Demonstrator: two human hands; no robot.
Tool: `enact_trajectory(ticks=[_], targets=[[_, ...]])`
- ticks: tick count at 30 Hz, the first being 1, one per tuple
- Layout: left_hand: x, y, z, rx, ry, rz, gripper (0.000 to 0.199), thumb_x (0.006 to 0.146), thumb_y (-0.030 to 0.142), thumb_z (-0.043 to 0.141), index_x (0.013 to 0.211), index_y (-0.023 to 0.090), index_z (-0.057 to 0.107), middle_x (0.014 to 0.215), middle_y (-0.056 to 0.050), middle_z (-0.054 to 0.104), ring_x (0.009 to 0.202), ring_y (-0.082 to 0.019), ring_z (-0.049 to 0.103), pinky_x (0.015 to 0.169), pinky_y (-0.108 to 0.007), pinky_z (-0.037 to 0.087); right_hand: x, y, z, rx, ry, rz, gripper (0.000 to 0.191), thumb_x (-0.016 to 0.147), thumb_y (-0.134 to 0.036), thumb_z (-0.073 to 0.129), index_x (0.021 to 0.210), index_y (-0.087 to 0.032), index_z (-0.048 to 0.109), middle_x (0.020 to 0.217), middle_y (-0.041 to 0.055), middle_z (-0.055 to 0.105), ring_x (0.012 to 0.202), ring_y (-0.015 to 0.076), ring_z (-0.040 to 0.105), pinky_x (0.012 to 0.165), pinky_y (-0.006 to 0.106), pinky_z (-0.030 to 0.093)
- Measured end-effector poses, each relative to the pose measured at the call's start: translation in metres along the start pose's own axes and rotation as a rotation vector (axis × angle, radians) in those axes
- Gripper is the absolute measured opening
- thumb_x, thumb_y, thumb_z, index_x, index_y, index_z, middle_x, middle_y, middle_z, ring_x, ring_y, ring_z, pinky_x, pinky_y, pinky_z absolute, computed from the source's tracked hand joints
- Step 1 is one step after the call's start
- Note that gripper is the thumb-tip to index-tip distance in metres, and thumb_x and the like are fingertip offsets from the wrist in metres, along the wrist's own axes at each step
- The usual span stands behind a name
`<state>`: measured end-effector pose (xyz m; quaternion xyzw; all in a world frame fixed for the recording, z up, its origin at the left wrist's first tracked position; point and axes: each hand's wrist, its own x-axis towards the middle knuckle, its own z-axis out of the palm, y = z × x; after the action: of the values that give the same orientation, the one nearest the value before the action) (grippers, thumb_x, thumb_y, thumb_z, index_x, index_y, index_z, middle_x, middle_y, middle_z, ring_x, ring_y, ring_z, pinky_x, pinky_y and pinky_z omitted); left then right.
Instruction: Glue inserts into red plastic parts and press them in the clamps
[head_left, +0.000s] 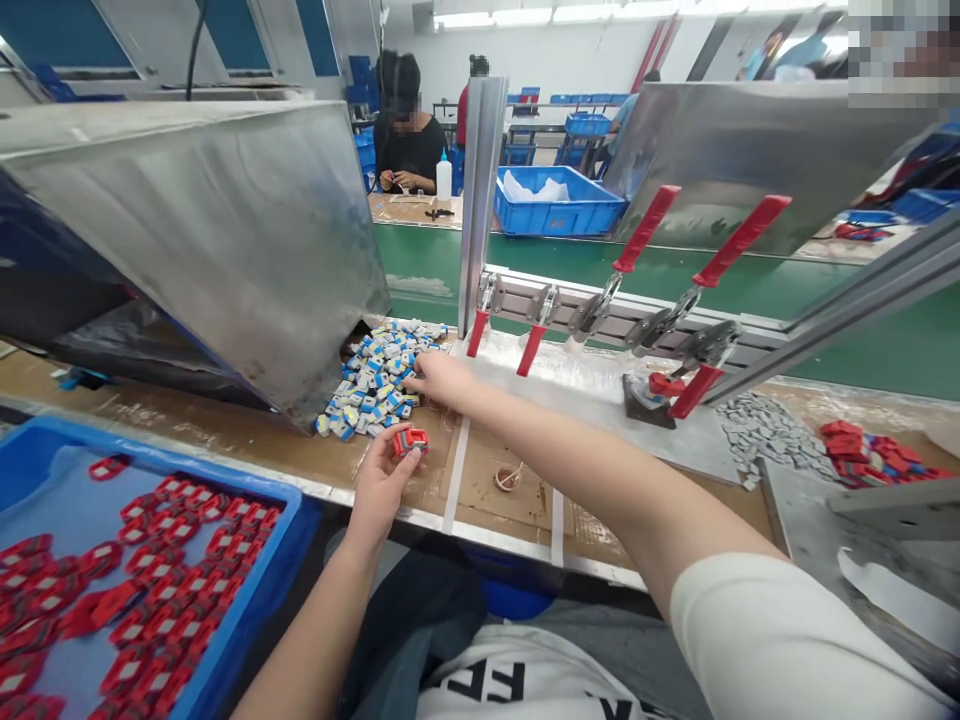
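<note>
Between the thumb and fingers of my left hand (382,480) is a red plastic housing (411,441) with an opening in its upper side. My right hand (439,380) reaches across to the edge of a pile of small white, blue and yellow blocks (375,385). Its fingers are bent together at the pile; whether a block is between them is hidden. The pile lies on the brown bench top, against the open lower corner of a metal box.
A blue tray (296,500) with many red housings stands at the left. The metal box (225,230) rises behind it. Red-handled toggle clamps (649,230) line a metal frame. Grey flat pieces (772,435) and red parts (874,455) lie at the right. A person (409,130) sits opposite.
</note>
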<state>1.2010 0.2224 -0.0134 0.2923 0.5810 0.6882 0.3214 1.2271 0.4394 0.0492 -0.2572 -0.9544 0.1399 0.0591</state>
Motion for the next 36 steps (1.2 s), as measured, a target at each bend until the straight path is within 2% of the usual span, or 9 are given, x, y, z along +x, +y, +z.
enact_trajectory(ticks=[4, 6, 9, 11, 15, 20, 26, 31, 36], targets=[[0.004, 0.001, 0.0, -0.02, -0.003, 0.007, 0.058, 0.084, 0.051, 0.087, 0.128, 0.021, 0.066, 0.113, -0.009, 0.076, 0.099, -0.023, 0.075, 0.078, -0.03, 0.063, -0.002, 0.005, -0.004, -0.002, 0.006, -0.042, 0.028, 0.103, -0.041, 0.067, 0.093, -0.015, 0.071, 0.115, 0.0155, 0.076, 0.107, 0.0254, 0.07, 0.083, 0.029, 0.049], [0.012, 0.004, 0.002, -0.048, -0.006, 0.017, 0.063, 0.083, 0.054, 0.088, 0.131, 0.021, 0.064, 0.11, -0.008, 0.076, 0.095, -0.021, 0.074, 0.077, -0.03, 0.062, -0.017, 0.017, -0.009, 0.135, 0.033, -0.027, 0.028, 0.106, -0.04, 0.061, 0.094, -0.016, 0.068, 0.104, 0.0115, 0.076, 0.095, 0.0208, 0.071, 0.078, 0.027, 0.049], [0.031, 0.011, 0.012, -0.073, -0.048, 0.041, 0.064, 0.081, 0.06, 0.087, 0.126, 0.019, 0.066, 0.106, -0.008, 0.076, 0.088, -0.02, 0.073, 0.073, -0.029, 0.061, -0.056, 0.042, -0.015, 0.635, 0.017, 0.057, 0.037, 0.109, -0.051, 0.05, 0.094, -0.019, 0.061, 0.067, -0.0009, 0.066, 0.057, 0.0139, 0.06, 0.058, 0.024, 0.046], [0.047, 0.017, 0.025, -0.055, -0.12, 0.06, 0.061, 0.08, 0.062, 0.088, 0.118, 0.017, 0.07, 0.105, -0.009, 0.077, 0.086, -0.02, 0.072, 0.073, -0.03, 0.06, -0.09, 0.058, -0.016, 0.925, 0.031, 0.1, 0.044, 0.104, -0.064, 0.051, 0.094, -0.022, 0.058, 0.053, -0.0068, 0.054, 0.043, 0.0119, 0.048, 0.047, 0.023, 0.039], [0.068, 0.029, 0.065, -0.027, -0.313, 0.049, 0.059, 0.076, 0.055, 0.093, 0.117, 0.016, 0.075, 0.106, -0.01, 0.078, 0.092, -0.022, 0.072, 0.076, -0.031, 0.061, -0.153, 0.076, -0.012, 1.162, 0.284, 0.156, 0.053, 0.092, -0.075, 0.063, 0.096, -0.022, 0.06, 0.065, -0.0054, 0.058, 0.044, 0.0094, 0.047, 0.043, 0.023, 0.033], [0.059, 0.034, 0.113, 0.037, -0.512, 0.042, 0.05, 0.081, 0.047, 0.092, 0.12, 0.019, 0.079, 0.116, -0.011, 0.079, 0.102, -0.025, 0.073, 0.084, -0.034, 0.062, -0.202, 0.081, -0.01, 1.112, 0.564, 0.184, 0.045, 0.096, -0.064, 0.066, 0.106, -0.02, 0.072, 0.075, -0.0013, 0.062, 0.052, 0.0106, 0.049, 0.05, 0.026, 0.041], [0.036, 0.035, 0.15, 0.019, -0.584, -0.026, 0.055, 0.081, 0.048, 0.092, 0.126, 0.019, 0.078, 0.114, -0.011, 0.08, 0.092, -0.022, 0.073, 0.076, -0.032, 0.063, -0.245, 0.091, -0.014, 0.969, 0.782, 0.137, 0.035, 0.1, -0.054, 0.067, 0.102, -0.021, 0.079, 0.087, 0.0043, 0.07, 0.071, 0.0153, 0.059, 0.063, 0.029, 0.047], [0.024, 0.039, 0.175, 0.023, -0.616, -0.051, 0.056, 0.078, 0.049, 0.094, 0.123, 0.019, 0.079, 0.108, -0.01, 0.08, 0.088, -0.021, 0.072, 0.076, -0.033, 0.064, -0.274, 0.099, -0.021, 0.847, 0.848, 0.091, 0.031, 0.101, -0.049, 0.068, 0.104, -0.021, 0.079, 0.083, 0.0039, 0.07, 0.071, 0.0161, 0.06, 0.064, 0.03, 0.049], [0.011, 0.043, 0.194, 0.189, -0.651, 0.026, 0.049, 0.087, 0.047, 0.086, 0.131, 0.028, 0.078, 0.113, -0.003, 0.081, 0.087, -0.021, 0.072, 0.086, -0.04, 0.065, -0.301, 0.111, -0.031, 0.624, 0.845, 0.049, 0.02, 0.104, -0.042, 0.065, 0.102, -0.023, 0.074, 0.083, 0.0042, 0.07, 0.069, 0.0186, 0.062, 0.062, 0.032, 0.05]])
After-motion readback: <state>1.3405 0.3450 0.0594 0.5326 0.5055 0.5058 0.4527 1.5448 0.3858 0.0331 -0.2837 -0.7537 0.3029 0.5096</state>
